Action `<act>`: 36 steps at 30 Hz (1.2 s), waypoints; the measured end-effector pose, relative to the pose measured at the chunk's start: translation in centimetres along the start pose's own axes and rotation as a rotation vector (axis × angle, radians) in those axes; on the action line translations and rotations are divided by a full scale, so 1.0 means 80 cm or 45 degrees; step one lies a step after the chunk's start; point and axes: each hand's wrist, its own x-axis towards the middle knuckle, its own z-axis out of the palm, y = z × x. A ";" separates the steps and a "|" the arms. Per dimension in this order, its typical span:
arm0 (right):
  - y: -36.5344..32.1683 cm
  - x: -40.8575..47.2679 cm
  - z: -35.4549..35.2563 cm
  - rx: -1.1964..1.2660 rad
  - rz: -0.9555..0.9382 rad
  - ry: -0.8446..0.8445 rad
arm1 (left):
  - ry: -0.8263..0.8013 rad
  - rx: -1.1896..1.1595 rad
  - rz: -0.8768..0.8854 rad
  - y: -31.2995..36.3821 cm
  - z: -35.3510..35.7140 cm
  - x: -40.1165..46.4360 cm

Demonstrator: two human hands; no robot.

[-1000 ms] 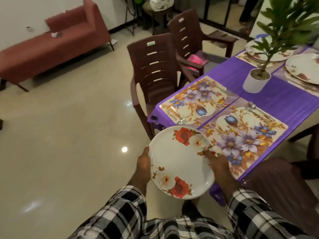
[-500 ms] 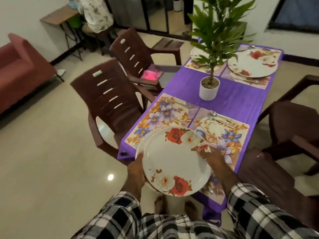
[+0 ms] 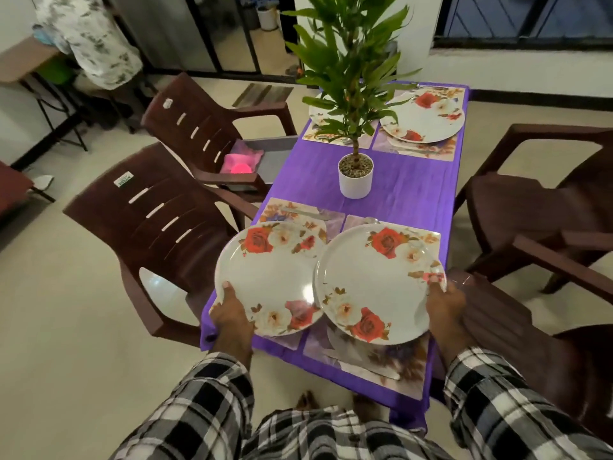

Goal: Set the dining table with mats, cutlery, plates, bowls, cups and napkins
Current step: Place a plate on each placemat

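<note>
**Two plates over the near mats, ready to go down**

The step in hand looks to be plate-laying at the near end of the tabletop [image 3: 408, 190]. The left hand [image 3: 232, 315] has its grip closed on the near rim of the left plate [image 3: 270, 280], thumb on top; the right hand [image 3: 446, 302] grips the right plate [image 3: 374, 283] at its right rim in the same way. Both plates hang above the near pair of mats, the right plate's edge overlapping the left plate's. The left mat [image 3: 292, 210] and right mat [image 3: 374, 360] show only in parts around them. Whether either plate touches its mat yet cannot be told.

The next move, as I judge it, calls for drawing the plates apart and lowering each flat onto the middle of its own mat.

Room is tight at the sides: a brown chair [image 3: 159, 227] stands close at the left, another chair [image 3: 517, 330] just beside the right hand, and the tabletop's near edge lies under the plates. The potted plant [image 3: 355, 175] stands well clear at the centre; a far plate [image 3: 423, 119] is already set beyond it.
</note>
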 end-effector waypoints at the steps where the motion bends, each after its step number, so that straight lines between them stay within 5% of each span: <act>1: -0.004 0.001 -0.001 0.030 -0.011 0.046 | 0.046 0.003 0.028 0.017 -0.004 -0.013; 11: -0.008 -0.024 -0.019 -0.126 0.026 0.085 | 0.119 -0.190 -0.015 0.025 -0.033 0.030; 16: 0.015 -0.016 -0.021 -0.094 0.004 0.040 | 0.012 -0.247 -0.009 0.052 -0.024 -0.076; 36: -0.053 -0.058 -0.057 -0.419 0.083 -0.141 | -0.057 -0.069 -0.037 0.044 -0.011 -0.124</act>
